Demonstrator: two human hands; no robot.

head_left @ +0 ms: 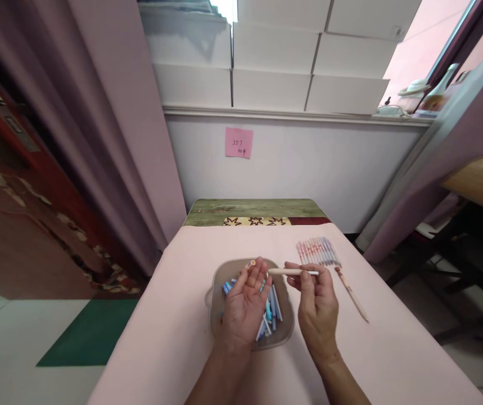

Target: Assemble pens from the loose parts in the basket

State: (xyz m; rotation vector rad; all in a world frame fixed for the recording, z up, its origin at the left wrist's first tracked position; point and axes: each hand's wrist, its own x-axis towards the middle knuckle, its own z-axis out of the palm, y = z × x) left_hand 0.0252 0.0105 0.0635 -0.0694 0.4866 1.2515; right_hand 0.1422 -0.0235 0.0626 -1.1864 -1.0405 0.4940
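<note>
My left hand (245, 304) is palm up over a grey plastic box (213, 315), its fingers loosely extended. At its thumb and fingertips sits a small pen part with a round orange end (252, 263); most of this part is hidden. My right hand (315, 301) pinches a cream pen barrel (283, 271), held level, with a thin white piece (314, 273) at its right end. The barrel's left tip is close to my left fingertips. Inside the box lie several loose blue and white pen parts (272, 306), partly covered by my left hand.
To the right of my right hand lies a cream pen with a brown end (352, 295). Behind it, pens in a row (319, 251) run from red to blue. The pink-covered table (174, 315) stands before a white wall with a pink note (238, 143).
</note>
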